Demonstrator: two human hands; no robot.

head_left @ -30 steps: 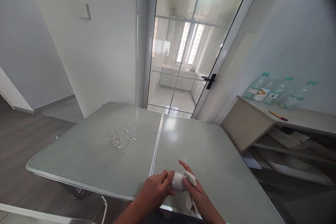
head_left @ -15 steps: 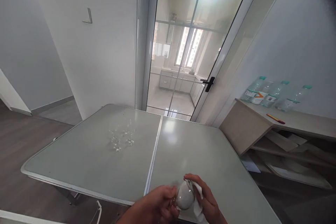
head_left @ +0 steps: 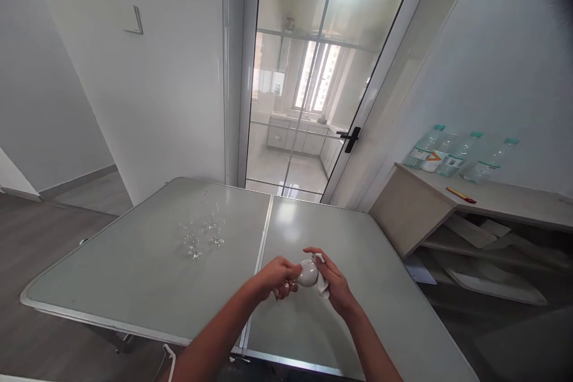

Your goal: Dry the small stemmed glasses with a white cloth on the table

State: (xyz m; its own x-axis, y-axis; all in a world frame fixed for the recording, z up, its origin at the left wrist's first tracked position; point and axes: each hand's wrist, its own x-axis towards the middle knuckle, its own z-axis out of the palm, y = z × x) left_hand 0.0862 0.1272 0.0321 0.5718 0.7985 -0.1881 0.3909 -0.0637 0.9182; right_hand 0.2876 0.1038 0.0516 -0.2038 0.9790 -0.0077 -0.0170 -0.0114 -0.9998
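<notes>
Head view. The left hand (head_left: 275, 277) is clenched around one end of a small clear glass (head_left: 308, 273), whose rounded bowl lies on its side between the two hands. The part inside the left fingers is hidden. The right hand (head_left: 335, 282) grasps a white cloth (head_left: 323, 287) and presses it against the far side of the bowl, with the fingers curled over the top of the bowl. The glass holds no visible liquid. It is held above the grey folding table (head_left: 134, 277), over the right-hand panel and just beside the central seam, clear of the surface. On the left-hand panel, well apart from the hands, stands a cluster of small stemmed glasses (head_left: 200, 233). They are upright, close together and empty. To the right of the table is a pale wooden shelf unit (head_left: 416, 215). On its top, four clear plastic bottles (head_left: 456, 152) with teal caps lean in a row against the wall, and whether they are filled cannot be told. A slim red-and-yellow object (head_left: 461, 195) lies near them. The open compartments beneath hold flat loose boards (head_left: 468, 231). Behind the table, a glazed door (head_left: 308, 89) with a black handle (head_left: 348, 137) shows a tiled room with pale cabinets.
</notes>
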